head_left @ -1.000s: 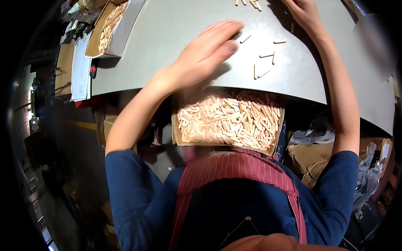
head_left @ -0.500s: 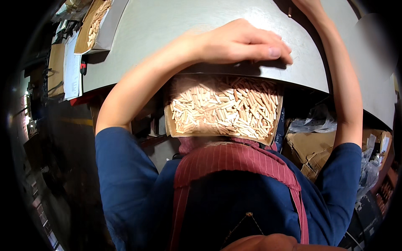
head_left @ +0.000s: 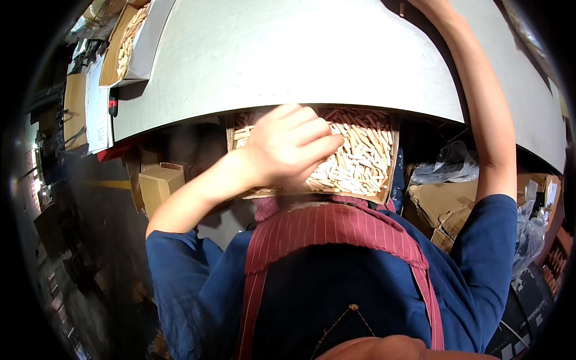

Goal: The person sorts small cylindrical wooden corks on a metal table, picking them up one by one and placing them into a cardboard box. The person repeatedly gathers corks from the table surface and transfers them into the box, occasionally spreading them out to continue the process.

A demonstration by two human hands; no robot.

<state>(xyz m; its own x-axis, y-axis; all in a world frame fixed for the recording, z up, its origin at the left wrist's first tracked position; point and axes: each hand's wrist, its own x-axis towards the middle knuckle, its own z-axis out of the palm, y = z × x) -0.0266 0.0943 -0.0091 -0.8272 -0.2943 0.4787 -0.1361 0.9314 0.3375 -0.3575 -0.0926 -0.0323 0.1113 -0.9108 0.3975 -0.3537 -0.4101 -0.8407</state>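
A cardboard box [head_left: 392,157] full of short wooden dowels [head_left: 363,144] stands against my apron, at the near edge of the pale table [head_left: 270,66]. Over the left half of this box is my left hand [head_left: 294,144], back upward and fingers curled down. The fingertips are hidden, so what they hold, if anything, does not show. At the far right, my right hand [head_left: 429,5] is cut off by the upper edge of the picture and its fingers are out of sight. A single dowel [head_left: 402,9] shows just left of it, at the gap beside the table.
Another box [head_left: 141,57] of dowels sits on the table's far left, near papers [head_left: 96,105] and a small red-and-black tool [head_left: 113,106]. Cartons [head_left: 161,187] stand below on the left. A larger carton [head_left: 447,201] and clear plastic bags [head_left: 450,165] lie at the right.
My left hand has moved from above the tabletop toward me and down over the box, its fingers now curled. The right arm has stayed nearly in place. The view has shifted slightly.
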